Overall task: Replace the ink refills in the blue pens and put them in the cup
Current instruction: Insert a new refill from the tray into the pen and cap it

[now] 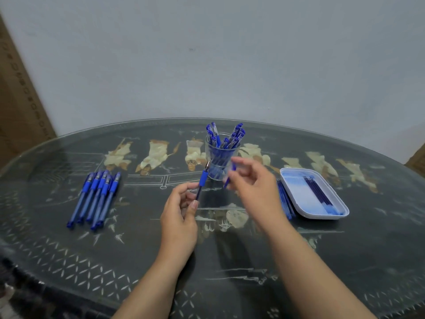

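Near the middle of the table (345,261), the left hand (179,217) pinches a light, stiff pen (203,177) low on its smooth barrel, tip up; its rubber sleeve looks the surest hold. The blurred right hand (253,185) curls round a slim blue piece (227,183), cap or refill unclear. Beyond stands the cup (210,153), toward the far edge.

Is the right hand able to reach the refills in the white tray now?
Probably yes. The right hand hovers near the white tray, whose refills lie uncovered, with nothing upright between. It pinches a small blue part, which may hinder the pick.
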The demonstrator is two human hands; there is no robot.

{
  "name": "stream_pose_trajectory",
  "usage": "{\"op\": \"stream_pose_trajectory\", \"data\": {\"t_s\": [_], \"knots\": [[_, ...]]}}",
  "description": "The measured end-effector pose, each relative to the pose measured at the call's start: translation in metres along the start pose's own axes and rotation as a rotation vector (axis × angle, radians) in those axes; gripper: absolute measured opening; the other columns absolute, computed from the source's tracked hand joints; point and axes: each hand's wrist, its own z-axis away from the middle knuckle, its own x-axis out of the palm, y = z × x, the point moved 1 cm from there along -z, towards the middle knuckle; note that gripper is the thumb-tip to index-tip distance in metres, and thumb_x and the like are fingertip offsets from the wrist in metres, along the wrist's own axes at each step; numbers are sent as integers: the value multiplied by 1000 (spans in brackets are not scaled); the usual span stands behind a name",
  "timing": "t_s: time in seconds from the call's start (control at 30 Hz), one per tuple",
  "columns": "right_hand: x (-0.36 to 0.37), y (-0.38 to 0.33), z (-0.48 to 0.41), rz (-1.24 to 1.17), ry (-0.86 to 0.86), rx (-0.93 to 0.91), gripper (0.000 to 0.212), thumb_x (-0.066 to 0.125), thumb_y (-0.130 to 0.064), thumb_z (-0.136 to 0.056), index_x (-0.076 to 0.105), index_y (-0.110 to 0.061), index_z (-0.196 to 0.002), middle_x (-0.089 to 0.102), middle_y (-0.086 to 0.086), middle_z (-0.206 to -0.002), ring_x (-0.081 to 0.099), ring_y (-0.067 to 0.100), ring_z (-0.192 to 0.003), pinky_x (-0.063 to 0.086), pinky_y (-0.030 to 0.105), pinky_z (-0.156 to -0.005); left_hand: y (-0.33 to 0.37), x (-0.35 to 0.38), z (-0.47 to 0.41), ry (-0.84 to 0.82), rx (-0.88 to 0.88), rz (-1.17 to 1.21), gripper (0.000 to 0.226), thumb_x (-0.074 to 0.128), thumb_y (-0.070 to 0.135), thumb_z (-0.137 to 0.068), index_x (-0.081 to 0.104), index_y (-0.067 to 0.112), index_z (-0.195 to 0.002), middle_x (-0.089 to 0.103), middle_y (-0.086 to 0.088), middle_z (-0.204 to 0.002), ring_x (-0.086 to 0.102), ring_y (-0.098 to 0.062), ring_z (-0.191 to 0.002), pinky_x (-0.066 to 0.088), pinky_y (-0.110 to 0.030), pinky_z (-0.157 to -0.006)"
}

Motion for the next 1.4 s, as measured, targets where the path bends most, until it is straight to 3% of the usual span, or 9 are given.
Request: {"op": "stream_pose_trajectory", "data": {"t_s": [0.13, 0.33, 0.47, 0.63, 0.93, 1.03, 1.17, 1.27, 1.4], "knots": [[2, -37, -5, -256, -6, -54, 21, 63, 3, -92, 67, -14, -103, 72, 10, -85, 72, 18, -78, 58, 26, -70, -3, 0, 0, -28, 12, -50, 48, 53, -10, -91, 60, 35, -104, 58, -3, -99, 59, -12, -92, 43, -8, -79], [10, -36, -8, 54, -105, -104, 26, 68, -1, -89, 70, -25, -99, 72, -1, -89, 72, 16, -86, 61, 38, -80, -4, 0, 0, -29, 38, -73, 49, 52, -12, -90, 61, 35, -103, 58, -2, -97, 58, -10, -90, 43, -9, -78], [11, -30, -8, 202, -130, -145, 27, 70, -5, -88, 69, -30, -97, 70, -9, -88, 69, 7, -84, 59, 29, -81, -4, 0, -1, -28, 25, -64, 52, 52, -13, -89, 60, 37, -100, 58, -3, -97, 58, -10, -89, 43, -9, -78], [17, -27, -6, 134, -125, -172, 27, 69, 0, -88, 67, -27, -91, 71, -11, -88, 69, 2, -83, 55, 19, -79, -3, 0, -1, -10, 6, -42, 51, 53, -14, -88, 61, 35, -99, 58, -5, -94, 58, -11, -85, 45, -11, -78], [23, -31, -2, 186, -148, -190, 36, 65, 1, -89, 56, -30, -75, 66, -23, -93, 68, -2, -89, 55, 16, -81, -2, -2, 1, 6, -28, -2, 50, 53, -13, -89, 62, 34, -100, 59, 0, -92, 60, -13, -87, 48, -16, -81], [24, -31, 0, 246, -137, -215, 38, 64, -2, -91, 54, -36, -78, 66, -21, -91, 67, 0, -89, 55, 17, -81, -2, -2, 1, 4, -44, 4, 49, 53, -14, -89, 62, 33, -100, 59, 0, -92, 60, -13, -87, 49, -18, -81], [23, -40, -5, 229, -145, -207, 29, 64, 0, -91, 61, -28, -92, 68, -10, -89, 66, 1, -83, 54, 15, -76, 8, -4, -1, 3, -51, 9, 37, 56, -8, -90, 62, 28, -99, 63, 0, -98, 61, -1, -86, 44, -7, -78], [12, -64, -24, 156, -13, -249, 25, 65, 0, -89, 65, -24, -96, 68, -6, -84, 66, 1, -78, 50, 13, -72, 16, -23, -11, -15, 69, -162, 31, 62, 5, -91, 62, 34, -101, 62, 8, -107, 59, 5, -96, 42, -5, -85], [-3, -99, -59, 170, 163, -329, 28, 63, -3, -90, 62, -31, -94, 69, 0, -88, 70, 17, -85, 58, 35, -84, 8, -65, -23, 14, 131, -544, 27, 62, 19, -92, 61, 32, -116, 55, 10, -113, 52, -10, -110, 39, -28, -97]]}}
